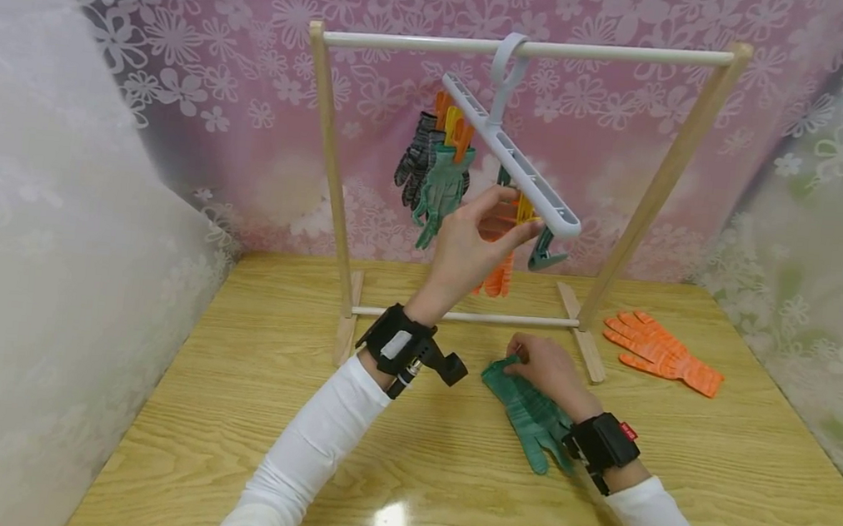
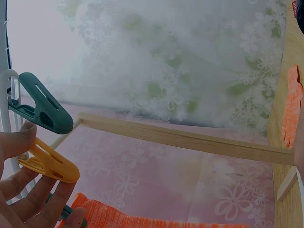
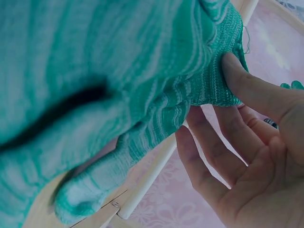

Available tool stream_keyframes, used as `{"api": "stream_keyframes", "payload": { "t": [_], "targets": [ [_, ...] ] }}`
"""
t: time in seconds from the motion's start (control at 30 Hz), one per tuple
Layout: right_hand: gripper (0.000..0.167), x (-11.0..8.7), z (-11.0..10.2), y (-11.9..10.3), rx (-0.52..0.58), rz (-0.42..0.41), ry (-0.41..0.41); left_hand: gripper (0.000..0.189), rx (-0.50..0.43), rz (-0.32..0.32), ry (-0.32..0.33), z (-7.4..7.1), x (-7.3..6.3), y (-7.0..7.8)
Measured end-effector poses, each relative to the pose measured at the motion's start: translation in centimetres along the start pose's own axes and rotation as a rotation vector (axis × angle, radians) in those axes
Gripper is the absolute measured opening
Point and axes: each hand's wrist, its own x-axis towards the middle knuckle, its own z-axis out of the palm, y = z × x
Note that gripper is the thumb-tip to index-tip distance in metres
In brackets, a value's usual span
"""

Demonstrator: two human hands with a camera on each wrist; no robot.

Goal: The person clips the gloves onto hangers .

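My left hand (image 1: 468,246) is raised to the front half of the white hanger (image 1: 520,167). Its thumb and fingers pinch a yellow clothespin (image 2: 52,164) fixed under the hanger. Just beside that, a dark green clothespin (image 2: 47,107) hangs at the hanger's end with nothing in it. Over the table, my right hand (image 1: 551,370) pinches the cuff of a green knitted glove (image 1: 532,415), thumb on one side and fingers on the other in the right wrist view. An orange glove (image 1: 497,278) hangs behind my left hand, partly hidden by it.
A wooden rack (image 1: 649,199) with a white bar (image 1: 411,42) carries the hanger. At the hanger's far end hang a grey-black glove (image 1: 417,158) and a green glove (image 1: 443,185) from orange and yellow clothespins. Another orange glove (image 1: 662,351) lies on the table at right.
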Motion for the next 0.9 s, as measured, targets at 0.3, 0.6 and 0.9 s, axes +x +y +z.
{"api": "stream_keyframes", "payload": {
  "t": [0.3,0.6,0.9],
  "targets": [
    [0.014,0.0,-0.3,-0.2,0.033,-0.044,0.094,0.037,-0.01,-0.027,-0.007,-0.1,-0.1,0.0],
    [0.015,-0.3,-0.7,-0.7,0.138,-0.062,0.152,0.035,-0.022,-0.043,-0.013,0.0,0.0,0.1],
    [0.015,-0.4,-1.5,-1.1,0.216,-0.079,0.211,0.036,-0.014,-0.068,-0.014,0.1,0.0,0.0]
  ]
}}
